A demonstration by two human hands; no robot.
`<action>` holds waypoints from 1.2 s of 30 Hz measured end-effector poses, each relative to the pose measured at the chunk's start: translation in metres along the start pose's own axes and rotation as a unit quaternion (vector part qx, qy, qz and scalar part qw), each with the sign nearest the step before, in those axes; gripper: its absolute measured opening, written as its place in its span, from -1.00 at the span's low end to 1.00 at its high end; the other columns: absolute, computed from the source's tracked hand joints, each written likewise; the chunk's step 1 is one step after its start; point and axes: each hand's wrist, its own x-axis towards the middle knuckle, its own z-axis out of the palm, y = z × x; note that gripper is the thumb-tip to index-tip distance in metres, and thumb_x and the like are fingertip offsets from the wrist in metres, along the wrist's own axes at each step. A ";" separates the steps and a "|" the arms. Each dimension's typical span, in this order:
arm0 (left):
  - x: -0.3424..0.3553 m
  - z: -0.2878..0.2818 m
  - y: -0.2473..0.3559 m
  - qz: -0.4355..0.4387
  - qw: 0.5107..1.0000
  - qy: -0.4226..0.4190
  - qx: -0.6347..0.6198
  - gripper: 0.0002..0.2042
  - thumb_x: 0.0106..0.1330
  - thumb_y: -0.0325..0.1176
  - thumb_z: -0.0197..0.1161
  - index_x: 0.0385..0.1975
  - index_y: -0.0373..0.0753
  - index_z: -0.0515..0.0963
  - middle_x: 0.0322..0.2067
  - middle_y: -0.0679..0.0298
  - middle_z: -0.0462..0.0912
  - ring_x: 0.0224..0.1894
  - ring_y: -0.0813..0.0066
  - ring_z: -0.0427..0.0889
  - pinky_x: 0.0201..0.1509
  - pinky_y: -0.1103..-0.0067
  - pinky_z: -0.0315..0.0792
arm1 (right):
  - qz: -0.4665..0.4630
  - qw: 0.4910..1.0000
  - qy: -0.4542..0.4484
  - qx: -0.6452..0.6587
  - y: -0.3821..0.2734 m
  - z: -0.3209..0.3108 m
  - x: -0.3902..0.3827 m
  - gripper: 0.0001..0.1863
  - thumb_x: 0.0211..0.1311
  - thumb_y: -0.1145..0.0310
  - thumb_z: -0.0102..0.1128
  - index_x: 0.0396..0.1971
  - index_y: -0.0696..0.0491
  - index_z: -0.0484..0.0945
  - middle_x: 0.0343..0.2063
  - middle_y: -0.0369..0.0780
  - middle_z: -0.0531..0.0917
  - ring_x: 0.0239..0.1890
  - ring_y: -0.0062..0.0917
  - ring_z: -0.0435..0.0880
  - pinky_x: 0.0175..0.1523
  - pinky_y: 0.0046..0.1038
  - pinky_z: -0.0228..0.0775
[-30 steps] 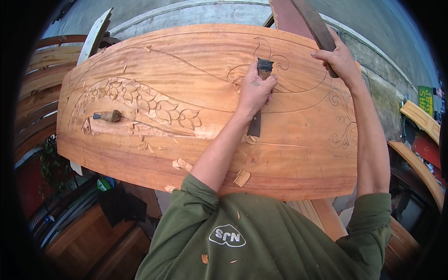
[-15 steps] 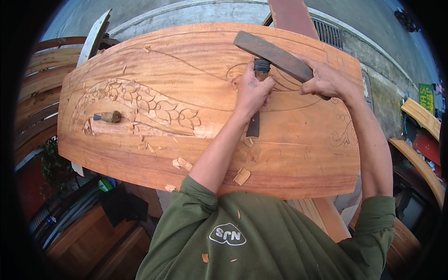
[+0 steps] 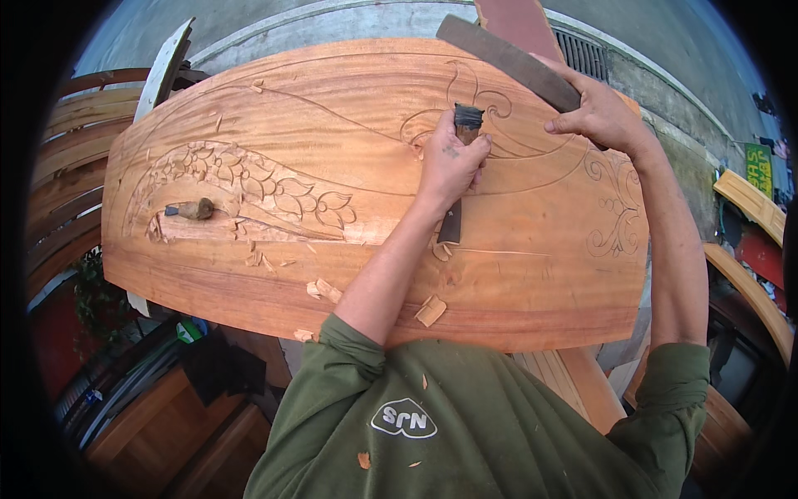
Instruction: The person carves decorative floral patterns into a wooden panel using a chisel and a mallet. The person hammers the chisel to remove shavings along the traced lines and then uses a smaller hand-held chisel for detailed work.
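A large wooden panel (image 3: 357,287) lies before me, with pencil scrolls and a carved leaf band. My left hand (image 3: 453,158) is closed round the handle of a chisel (image 3: 450,224), its black-wrapped butt end pointing away from me. The chisel's dark blade comes down toward me, with a curled shaving at its edge. Up at the right, my right hand (image 3: 600,112) grips a long dark block-shaped mallet (image 3: 507,60), raised above the panel and apart from the chisel's butt. A second chisel (image 3: 191,209) with a wooden handle rests on the carved part at the left.
Loose wood chips (image 3: 431,311) are scattered on the panel. Stacked wooden slats (image 3: 91,158) stand at the left, and a dark red board (image 3: 519,29) sticks out beyond the far edge. A drain grate (image 3: 582,56) and pavement lie past it. Wooden frames (image 3: 751,208) lean at the right.
My right hand has lifted the mallet up and to the right, away from the chisel's butt end. My left hand and its chisel stay nearly in place.
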 end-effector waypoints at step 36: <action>-0.003 -0.050 0.039 0.012 0.979 0.020 0.201 -0.80 0.51 -0.36 0.36 -0.03 -0.24 0.51 -0.55 0.38 0.58 -0.70 0.66 0.47 -0.67 0.64 0.30 | 0.077 0.941 0.267 0.192 -0.048 0.011 -0.017 -0.17 0.15 0.27 0.64 0.42 0.10 0.47 -0.31 -0.36 0.69 -0.40 -0.70 0.65 -0.26 -0.58 0.53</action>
